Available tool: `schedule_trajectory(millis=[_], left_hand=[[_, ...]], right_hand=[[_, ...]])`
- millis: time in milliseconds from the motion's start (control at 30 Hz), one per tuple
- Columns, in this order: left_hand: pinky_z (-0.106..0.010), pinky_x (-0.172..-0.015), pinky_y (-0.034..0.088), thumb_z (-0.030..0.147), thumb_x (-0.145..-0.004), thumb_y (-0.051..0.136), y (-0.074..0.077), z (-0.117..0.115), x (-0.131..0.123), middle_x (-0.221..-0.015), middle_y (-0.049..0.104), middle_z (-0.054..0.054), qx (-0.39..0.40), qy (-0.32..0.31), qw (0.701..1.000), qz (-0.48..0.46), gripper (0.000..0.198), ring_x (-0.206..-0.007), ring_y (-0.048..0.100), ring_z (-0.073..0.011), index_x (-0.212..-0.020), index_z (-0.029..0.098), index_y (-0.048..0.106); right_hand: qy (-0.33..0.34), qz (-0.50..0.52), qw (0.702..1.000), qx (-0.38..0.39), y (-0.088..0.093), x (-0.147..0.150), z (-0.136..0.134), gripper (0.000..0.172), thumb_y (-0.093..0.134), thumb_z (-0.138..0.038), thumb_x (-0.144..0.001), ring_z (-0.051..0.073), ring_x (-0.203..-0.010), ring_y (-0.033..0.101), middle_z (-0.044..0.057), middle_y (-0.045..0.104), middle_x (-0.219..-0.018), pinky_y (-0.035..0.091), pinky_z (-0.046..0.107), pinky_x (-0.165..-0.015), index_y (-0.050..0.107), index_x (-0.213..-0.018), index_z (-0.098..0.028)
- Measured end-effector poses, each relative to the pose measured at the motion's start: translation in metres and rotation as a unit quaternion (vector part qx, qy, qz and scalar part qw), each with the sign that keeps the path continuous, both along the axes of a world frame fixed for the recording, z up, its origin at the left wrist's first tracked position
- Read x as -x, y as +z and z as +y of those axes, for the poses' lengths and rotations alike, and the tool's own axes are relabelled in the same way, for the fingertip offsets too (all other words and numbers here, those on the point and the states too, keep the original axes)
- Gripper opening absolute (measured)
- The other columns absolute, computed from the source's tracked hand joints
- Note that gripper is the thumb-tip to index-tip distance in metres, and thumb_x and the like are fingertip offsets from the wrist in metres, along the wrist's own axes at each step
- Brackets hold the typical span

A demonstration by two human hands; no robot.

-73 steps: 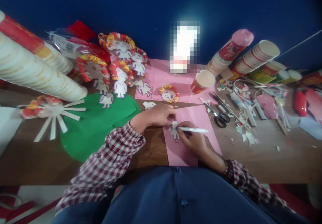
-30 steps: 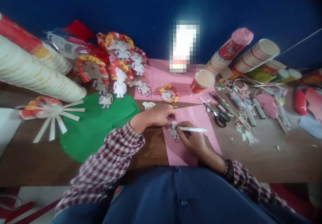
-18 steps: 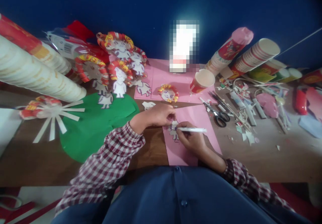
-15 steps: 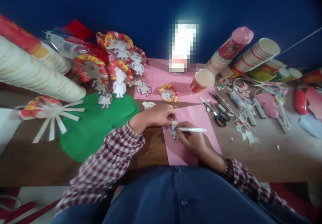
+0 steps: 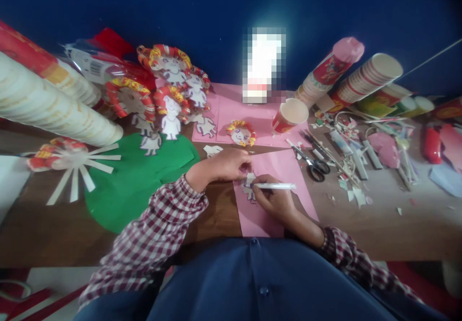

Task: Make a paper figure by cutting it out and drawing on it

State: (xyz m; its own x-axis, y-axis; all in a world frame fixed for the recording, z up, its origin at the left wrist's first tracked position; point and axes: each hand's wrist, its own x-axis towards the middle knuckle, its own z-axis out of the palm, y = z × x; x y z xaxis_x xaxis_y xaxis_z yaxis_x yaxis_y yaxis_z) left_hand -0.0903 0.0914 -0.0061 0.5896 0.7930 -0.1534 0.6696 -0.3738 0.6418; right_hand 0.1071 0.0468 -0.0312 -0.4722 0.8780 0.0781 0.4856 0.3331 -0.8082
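Note:
A white pen lies across my right hand, its fingers closed round it and the tip at a small white paper figure. The figure has a dark outline and rests on a sheet of pink paper. My left hand is curled, thumb and fingers pinched at the figure's upper edge; its fingertips are partly hidden. Beyond my hands lies a round paper face with a red and yellow ring. Just behind my left hand is a white paper cutout.
Green paper and ringed paper figures lie left, beside stacked paper cups. A single cup stands ahead. Scissors, paper scraps and more cup stacks are on the right. A blurred bright patch is at the back.
Both hands stay in nearly the same place. The pen in my right hand has shifted only very slightly over the paper figure.

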Motion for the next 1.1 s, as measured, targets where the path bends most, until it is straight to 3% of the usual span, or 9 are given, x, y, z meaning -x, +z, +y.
schedule_trajectory(millis=[767, 1100], left_hand=[[-0.022, -0.068, 0.041, 0.012, -0.071, 0.063, -0.0026, 0.0003, -0.0006, -0.086, 0.067, -0.003, 0.001, -0.003, 1.000, 0.000, 0.016, -0.078, 0.060, -0.0143, -0.086, 0.015, 0.069], [-0.022, -0.069, 0.041, 0.012, -0.070, 0.062, -0.0020, 0.0002, -0.0007, -0.086, 0.067, -0.003, -0.004, -0.001, 1.000, 0.002, 0.016, -0.079, 0.060, -0.0145, -0.085, 0.016, 0.069]], right_hand=[[0.017, -0.002, 1.000, -0.023, -0.0009, -0.0005, 0.0000, 0.006, 0.056, -0.021, -0.080, 0.016, -0.060, 0.062, 0.004, 0.067, -0.070, 0.048, 0.024, -0.052, 0.061, -0.082, -0.020], [0.000, 0.036, 0.998, 0.046, -0.0015, -0.0011, -0.0022, 0.006, 0.056, -0.023, -0.081, 0.013, -0.054, 0.061, 0.003, 0.066, -0.071, 0.047, 0.022, -0.047, 0.060, -0.084, -0.019]])
